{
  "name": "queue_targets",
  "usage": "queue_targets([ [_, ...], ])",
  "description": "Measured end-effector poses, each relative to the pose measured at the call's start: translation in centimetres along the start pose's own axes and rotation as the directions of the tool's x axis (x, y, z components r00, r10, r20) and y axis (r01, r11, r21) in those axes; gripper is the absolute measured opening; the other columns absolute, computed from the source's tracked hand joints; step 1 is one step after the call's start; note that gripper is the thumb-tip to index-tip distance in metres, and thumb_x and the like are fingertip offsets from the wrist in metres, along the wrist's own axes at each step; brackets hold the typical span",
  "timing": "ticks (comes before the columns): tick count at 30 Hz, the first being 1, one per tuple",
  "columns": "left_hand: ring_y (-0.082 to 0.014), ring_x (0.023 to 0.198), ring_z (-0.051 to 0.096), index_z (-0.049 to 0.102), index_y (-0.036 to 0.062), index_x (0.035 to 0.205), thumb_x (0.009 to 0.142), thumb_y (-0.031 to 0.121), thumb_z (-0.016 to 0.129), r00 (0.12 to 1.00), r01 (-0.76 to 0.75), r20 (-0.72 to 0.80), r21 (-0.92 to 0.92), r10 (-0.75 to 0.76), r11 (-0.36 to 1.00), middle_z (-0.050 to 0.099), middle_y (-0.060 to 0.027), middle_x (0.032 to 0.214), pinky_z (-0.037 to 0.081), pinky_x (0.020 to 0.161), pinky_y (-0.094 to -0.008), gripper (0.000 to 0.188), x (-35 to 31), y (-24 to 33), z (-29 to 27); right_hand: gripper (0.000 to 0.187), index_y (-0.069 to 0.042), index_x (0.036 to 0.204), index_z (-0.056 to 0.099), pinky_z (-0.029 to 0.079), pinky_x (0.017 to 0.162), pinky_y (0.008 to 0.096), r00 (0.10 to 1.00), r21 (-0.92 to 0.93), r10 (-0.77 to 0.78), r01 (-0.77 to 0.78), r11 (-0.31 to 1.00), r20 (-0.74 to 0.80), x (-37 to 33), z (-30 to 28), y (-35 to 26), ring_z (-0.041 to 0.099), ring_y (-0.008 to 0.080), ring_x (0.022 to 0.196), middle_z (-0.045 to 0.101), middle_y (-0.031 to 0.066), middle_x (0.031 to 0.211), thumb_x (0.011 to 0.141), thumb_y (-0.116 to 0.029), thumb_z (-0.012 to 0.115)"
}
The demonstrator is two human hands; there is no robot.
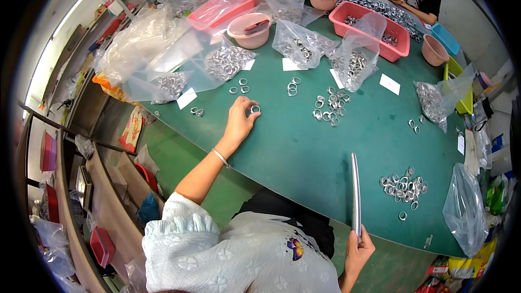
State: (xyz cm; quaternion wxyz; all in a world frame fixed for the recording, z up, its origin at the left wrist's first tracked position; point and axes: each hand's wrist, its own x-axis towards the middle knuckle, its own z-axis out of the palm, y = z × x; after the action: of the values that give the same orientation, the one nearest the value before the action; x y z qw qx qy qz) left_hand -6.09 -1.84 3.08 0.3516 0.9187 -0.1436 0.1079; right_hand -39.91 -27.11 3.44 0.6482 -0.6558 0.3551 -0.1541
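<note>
Green table [282, 157] | left grip [239, 116] pinches ring [255, 109] | right grip [359, 249] clasps grey rod [355, 190], lower end hidden

Two hands on the job, left hand [242, 114] and right hand [358, 249], with one ring [255, 109] and one metal rod [355, 195] between them. Far side: two pink-red trays [401, 49], three round pink bowls [252, 39], one blue tray [445, 38], at least five white cards [389, 84]. Near right there's one stray ring [402, 215] beside a pile [404, 186] too jumbled to count, sorry lol.
</note>
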Motion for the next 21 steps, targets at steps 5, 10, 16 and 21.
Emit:
queue_targets([
  [5, -0.0296, 0.091, 0.046, 0.061, 0.0029, 0.091, 0.065, 0.007, 0.072, 0.963, -0.141, -0.193, 0.222, 0.185, 0.965, 0.051, -0.0124, 0.095, 0.040, 0.081, -0.0363, 0.028, 3.2, -3.9, 0.7, 0.029, 0.011, 0.105, 0.056, 0.022, 0.046, 0.0167, 1.000, -0.026, -0.010, 0.010, 1.000, 0.006, -0.1, -0.1, -0.2, 0.032, 0.0004, 0.053, 0.039, -0.0070, 0.060, 0.080, -0.003, 0.061],
  [10, -0.0304, 0.098, 0.043, 0.059, 0.0063, 0.100, 0.066, 0.007, 0.071, 0.960, -0.192, -0.168, 0.197, 0.226, 0.962, 0.047, -0.0132, 0.104, 0.038, 0.085, -0.0383, 0.036, 3.6, 0.7, 1.9, 0.028, 0.010, 0.106, 0.056, 0.021, 0.044, 0.0170, 0.992, -0.034, -0.094, 0.091, 0.995, -0.089, 0.1, -0.9, 0.1, 0.031, -0.0002, 0.051, 0.039, -0.0075, 0.058, 0.082, -0.004, 0.058],
  [16, -0.0310, 0.091, 0.053, 0.057, 0.0029, 0.101, 0.071, 0.004, 0.066, 0.761, -0.482, 0.235, -0.419, 0.605, 0.769, 0.054, -0.0140, 0.097, 0.043, 0.081, -0.0358, 0.032, 0.1, 13.8, 9.0, 0.030, 0.009, 0.112, 0.052, 0.017, 0.038, 0.0169, 0.952, 0.225, -0.026, 0.099, 0.969, -0.306, -0.3, -2.2, -1.2, 0.028, -0.0011, 0.042, 0.037, -0.0074, 0.054, 0.086, -0.006, 0.054],
  [21, -0.0319, 0.091, 0.053, 0.055, 0.0007, 0.102, 0.074, 0.008, 0.064, 0.469, -0.512, 0.315, -0.664, 0.825, 0.545, 0.053, -0.0149, 0.096, 0.043, 0.081, -0.0370, 0.031, -4.5, 21.6, 14.1, 0.031, 0.009, 0.113, 0.051, 0.016, 0.036, 0.0174, 0.914, 0.276, -0.014, 0.137, 0.951, -0.405, -0.9, -3.0, -1.7, 0.028, -0.0007, 0.041, 0.036, -0.0071, 0.054, 0.087, -0.008, 0.053],
])
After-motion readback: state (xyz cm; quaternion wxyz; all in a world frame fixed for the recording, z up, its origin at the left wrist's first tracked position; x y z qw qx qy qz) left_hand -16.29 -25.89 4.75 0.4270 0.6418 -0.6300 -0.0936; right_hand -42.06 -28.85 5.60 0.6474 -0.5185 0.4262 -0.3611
